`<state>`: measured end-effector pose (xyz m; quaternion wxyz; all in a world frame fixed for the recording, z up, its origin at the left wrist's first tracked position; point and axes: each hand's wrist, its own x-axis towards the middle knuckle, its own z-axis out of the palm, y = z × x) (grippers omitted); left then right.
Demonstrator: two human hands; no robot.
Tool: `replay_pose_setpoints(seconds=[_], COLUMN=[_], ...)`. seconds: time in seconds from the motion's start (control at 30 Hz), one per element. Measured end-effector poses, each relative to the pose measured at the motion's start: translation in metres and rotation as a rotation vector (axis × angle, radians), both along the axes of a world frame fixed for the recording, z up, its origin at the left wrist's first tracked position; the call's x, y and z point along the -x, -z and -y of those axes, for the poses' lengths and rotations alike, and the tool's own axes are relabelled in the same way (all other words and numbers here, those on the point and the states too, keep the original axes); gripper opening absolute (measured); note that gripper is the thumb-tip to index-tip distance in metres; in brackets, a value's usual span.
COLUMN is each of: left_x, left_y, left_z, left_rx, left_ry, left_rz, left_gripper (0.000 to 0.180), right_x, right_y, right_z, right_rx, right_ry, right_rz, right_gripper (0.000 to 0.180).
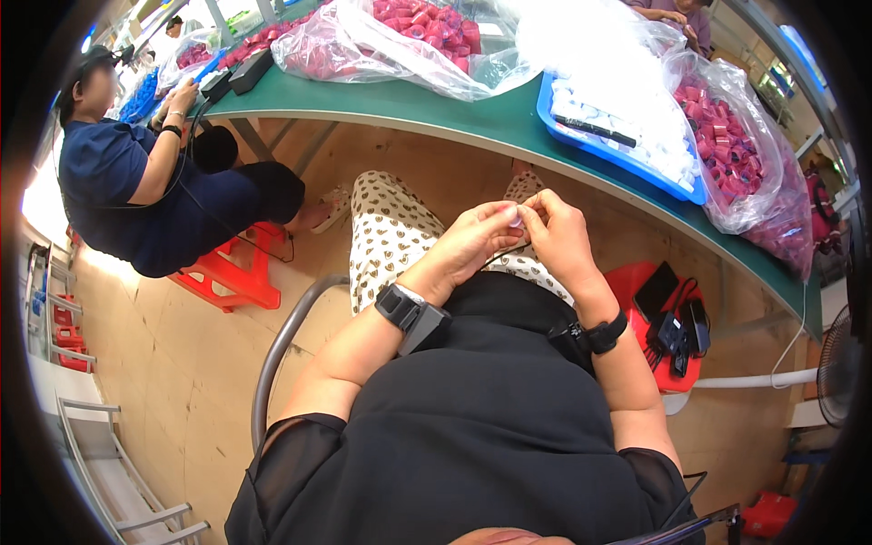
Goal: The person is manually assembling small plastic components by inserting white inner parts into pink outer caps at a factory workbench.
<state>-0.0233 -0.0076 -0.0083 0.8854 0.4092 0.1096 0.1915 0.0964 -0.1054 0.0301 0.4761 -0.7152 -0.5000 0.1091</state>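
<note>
Above my lap, my left hand (474,240) and my right hand (557,238) meet at the fingertips. Both are closed in a pinch around one small whitish piece (516,218). Most of it is covered by the fingers, so its kind does not show. Beyond my hands, on the table, a blue tray (627,175) holds many small white parts (613,118). A black pen-like stick (595,132) lies across them.
Clear plastic bags of dark pink parts (431,32) (727,145) lie on the green table (363,97). At left, a co-worker (113,173) sits on a red stool (238,272). Black devices rest on a red stool (640,272) at right, near a fan (837,363).
</note>
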Motion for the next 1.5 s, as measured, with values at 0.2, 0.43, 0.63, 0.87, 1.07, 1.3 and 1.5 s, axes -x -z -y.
replay_pose_setpoints(seconds=[0.2,0.43,0.63,0.87,1.07,1.3,1.5], left_x=[-0.002,-0.004,-0.005,-0.003,-0.002,-0.004,-0.006], left_y=[0.008,0.013,0.011,0.0,0.0,0.007,0.007], left_z=[0.002,0.0,0.005,0.004,0.005,0.006,0.005], left_rx=[-0.038,-0.15,-0.212,0.002,0.078,0.07,0.052], left_ry=[-0.092,-0.074,-0.174,-0.051,-0.043,-0.118,-0.063], left_rz=[-0.093,-0.09,-0.041,-0.07,-0.065,-0.012,-0.033], left_gripper=[0.029,0.026,0.021,0.024,0.024,0.022,0.023], right_x=[0.006,0.009,0.014,0.008,0.008,0.01,0.006], right_y=[0.001,-0.006,-0.014,-0.009,-0.01,-0.008,-0.006], right_z=[0.002,0.003,0.003,0.004,0.005,0.0,0.003], right_rx=[-0.034,-0.058,-0.126,-0.067,-0.05,-0.128,-0.078], right_ry=[-0.07,-0.077,-0.099,-0.04,-0.05,-0.073,-0.057], right_rz=[0.182,0.232,0.3,0.356,0.283,0.275,0.308], right_gripper=[0.011,0.012,0.012,0.012,0.012,0.013,0.012])
